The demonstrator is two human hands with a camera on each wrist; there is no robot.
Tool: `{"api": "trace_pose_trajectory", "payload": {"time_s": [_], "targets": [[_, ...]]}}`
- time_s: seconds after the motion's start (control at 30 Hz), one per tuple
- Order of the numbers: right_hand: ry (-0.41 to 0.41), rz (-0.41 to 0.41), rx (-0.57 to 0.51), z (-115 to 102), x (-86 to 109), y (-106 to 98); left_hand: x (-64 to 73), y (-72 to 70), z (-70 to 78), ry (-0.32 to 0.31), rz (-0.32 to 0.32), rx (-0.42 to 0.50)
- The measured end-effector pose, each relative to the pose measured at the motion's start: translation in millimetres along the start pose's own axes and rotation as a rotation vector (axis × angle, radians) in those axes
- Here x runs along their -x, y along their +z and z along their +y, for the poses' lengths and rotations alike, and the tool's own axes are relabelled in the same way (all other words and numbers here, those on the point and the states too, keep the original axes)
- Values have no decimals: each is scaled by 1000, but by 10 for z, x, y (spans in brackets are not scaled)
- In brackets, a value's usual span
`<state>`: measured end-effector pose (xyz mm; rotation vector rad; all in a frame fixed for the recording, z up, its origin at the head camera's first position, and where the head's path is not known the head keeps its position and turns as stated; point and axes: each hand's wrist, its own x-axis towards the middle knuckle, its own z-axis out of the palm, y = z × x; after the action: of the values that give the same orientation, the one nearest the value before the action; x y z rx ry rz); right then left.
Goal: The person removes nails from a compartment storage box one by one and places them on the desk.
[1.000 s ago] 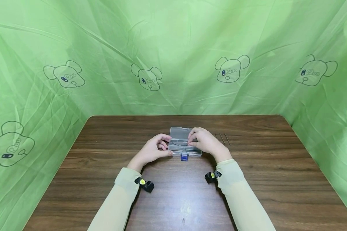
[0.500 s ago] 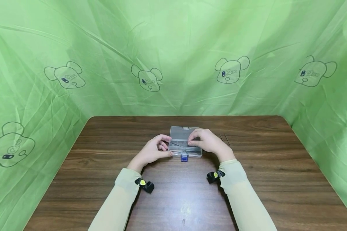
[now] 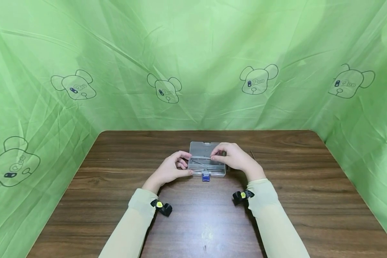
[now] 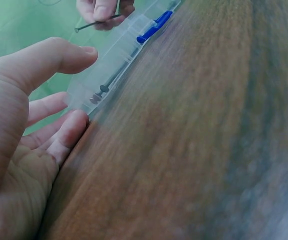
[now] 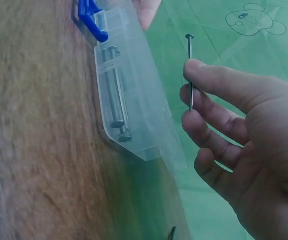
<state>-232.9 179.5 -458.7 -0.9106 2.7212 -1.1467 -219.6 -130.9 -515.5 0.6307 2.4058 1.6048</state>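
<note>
A clear plastic box [image 3: 198, 147] stands on the table with its lid raised at the back and a blue latch [image 3: 206, 177] at its front. My left hand [image 3: 171, 167] holds the box's left end, thumb at the front corner and fingers round the side. Over the right half of the box, my right hand [image 3: 233, 157] pinches a nail [image 5: 190, 50] between thumb and fingers, its head up in the right wrist view. More nails [image 5: 116, 100] lie in the box's front compartments. One nail [image 3: 198, 162] lies slanted in the rear compartment.
A loose nail [image 3: 253, 154] lies on the brown wooden table [image 3: 293, 200] just right of my right hand. Green cloth [image 3: 206, 107] with printed bear heads hangs behind the table and at both sides. A wrist camera is strapped to each sleeve.
My right hand has shifted slightly right and back from inside the box, now covering loose nails that showed beside it earlier. The left hand and the box stay in place.
</note>
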Motion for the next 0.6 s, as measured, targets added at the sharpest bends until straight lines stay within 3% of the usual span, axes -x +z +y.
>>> {"api": "trace_pose_trajectory", "payload": {"time_s": [0.33, 0.6], "targets": [[37, -9, -39, 44, 37, -55, 5, -10, 32, 3, -6, -1], [59, 57, -34, 19, 144, -261, 4, -4, -2, 20, -13, -2]]}}
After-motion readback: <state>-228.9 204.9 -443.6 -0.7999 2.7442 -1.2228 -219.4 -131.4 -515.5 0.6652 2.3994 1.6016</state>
